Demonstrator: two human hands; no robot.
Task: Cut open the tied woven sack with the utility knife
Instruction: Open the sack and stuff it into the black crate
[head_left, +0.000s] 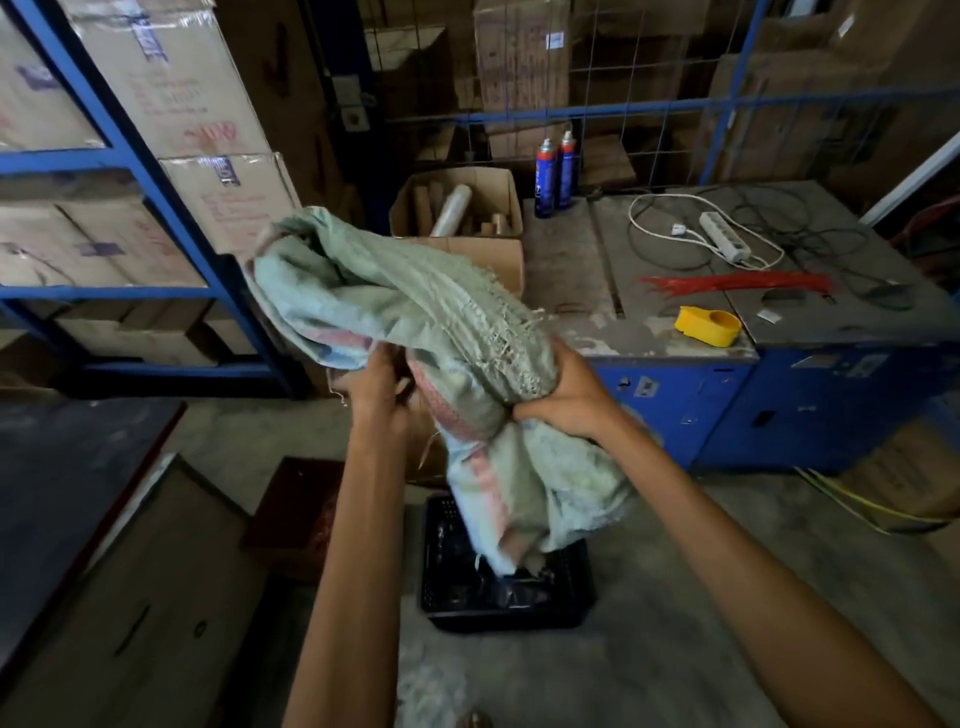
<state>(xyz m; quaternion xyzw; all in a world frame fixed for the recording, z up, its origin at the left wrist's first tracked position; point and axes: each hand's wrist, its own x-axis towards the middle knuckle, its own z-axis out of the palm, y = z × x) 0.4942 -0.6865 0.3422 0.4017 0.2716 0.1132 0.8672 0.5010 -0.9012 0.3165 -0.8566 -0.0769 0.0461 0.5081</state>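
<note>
A pale green woven sack (415, 312) with faded pink stripes hangs limp and crumpled in the air in front of me. Its frayed edge faces right and its lower end dangles into a black plastic crate (582, 587) on the floor. My left hand (376, 387) grips the sack from underneath at its middle. My right hand (566, 392) clutches a bunched fold of it a little to the right. No utility knife is in view.
A blue-sided worktable (675, 322) at right carries a yellow tape dispenser (709, 325), red cable ties (737, 285), a white power strip (724, 236) and two spray cans (556, 171). Blue shelving with cardboard boxes (171, 78) stands at left. An open box (460, 208) is behind the sack.
</note>
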